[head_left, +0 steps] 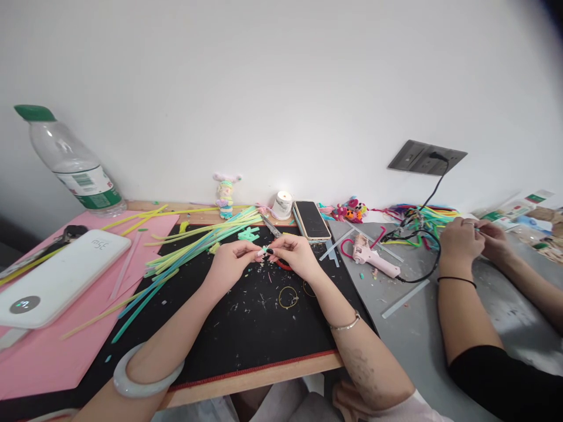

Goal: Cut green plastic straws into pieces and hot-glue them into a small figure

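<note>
My left hand (232, 261) and my right hand (297, 257) meet above a black mat (246, 328), thumbs and fingertips pinched together. Between them is a small pale green pipe cleaner piece (264, 249), mostly covered by the fingers. Just behind, a little pile of short green pipe cleaner pieces (248, 234) lies on the mat. Scissors (271, 226) rest beyond my right hand, their red handle partly hidden under it. Long yellow, green and blue pipe cleaners (193, 246) spread out to the left of my left hand.
A hot glue gun (373, 256), glue sticks (404, 299) and a black cord lie at right, near a co-worker's hands (466, 240). A phone (311, 220), a white cup (282, 205) and a fuzzy doll (226, 199) line the wall. A power bank (65, 275) and bottle (79, 164) stand left.
</note>
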